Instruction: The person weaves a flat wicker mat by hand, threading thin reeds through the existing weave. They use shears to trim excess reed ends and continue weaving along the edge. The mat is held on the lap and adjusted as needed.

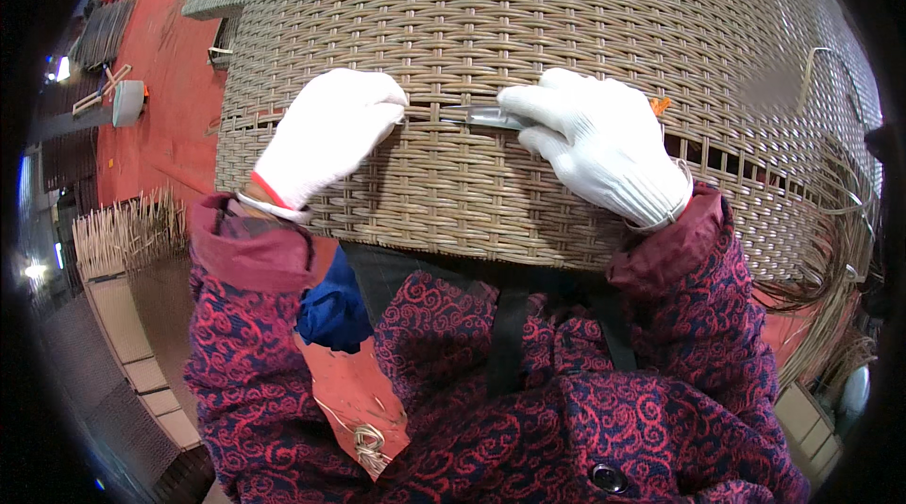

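A large woven wicker piece [528, 23] in tan strands fills the upper view and rests against my lap. My left hand [326, 131], in a white glove, presses on the weave with its fingers closed around a strand at a horizontal gap. My right hand [595, 141], also gloved white, grips a slim grey metal tool [477, 114] whose tip points left toward my left hand, along the same gap in the weave. Both sleeves are dark red and blue patterned.
Loose wicker strands [830, 249] hang at the right edge of the woven piece. A red floor [175, 51] lies at the left, with a white round object [127, 100] and a bundle of cut strands [127, 226]. Woven panels [132, 353] lie at lower left.
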Action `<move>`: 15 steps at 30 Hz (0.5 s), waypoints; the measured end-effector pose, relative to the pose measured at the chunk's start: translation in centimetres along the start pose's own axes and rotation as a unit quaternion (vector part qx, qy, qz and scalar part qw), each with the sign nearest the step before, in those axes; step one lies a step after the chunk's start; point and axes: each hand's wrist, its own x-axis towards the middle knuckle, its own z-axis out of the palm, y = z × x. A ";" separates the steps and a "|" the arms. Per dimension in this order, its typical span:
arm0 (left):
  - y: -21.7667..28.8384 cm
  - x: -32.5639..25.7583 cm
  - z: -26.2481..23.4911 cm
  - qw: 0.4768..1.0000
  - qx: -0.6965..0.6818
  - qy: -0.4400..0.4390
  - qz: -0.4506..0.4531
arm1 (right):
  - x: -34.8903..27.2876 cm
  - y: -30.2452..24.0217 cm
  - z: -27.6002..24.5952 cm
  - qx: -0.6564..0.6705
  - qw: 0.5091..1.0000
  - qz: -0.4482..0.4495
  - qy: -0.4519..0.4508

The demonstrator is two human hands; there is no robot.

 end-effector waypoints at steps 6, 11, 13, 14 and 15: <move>2.7 -1.0 0.8 0.996 0.036 0.072 -0.034 | -1.5 0.1 -0.5 0.016 0.999 0.040 -0.013; 2.9 -4.0 -1.9 0.930 -0.265 0.027 -0.252 | -1.8 0.3 -0.1 0.021 0.999 0.043 0.001; 2.9 -4.3 -1.5 0.964 -0.178 0.012 -0.195 | -1.9 0.5 0.1 0.013 0.999 0.032 0.007; 2.9 -4.3 -1.2 0.974 -0.142 0.001 -0.178 | -1.9 0.6 0.2 0.003 0.999 0.035 -0.004; 2.9 -4.0 -0.7 0.986 -0.034 0.031 -0.159 | -1.9 0.7 0.3 -0.001 0.999 0.035 -0.004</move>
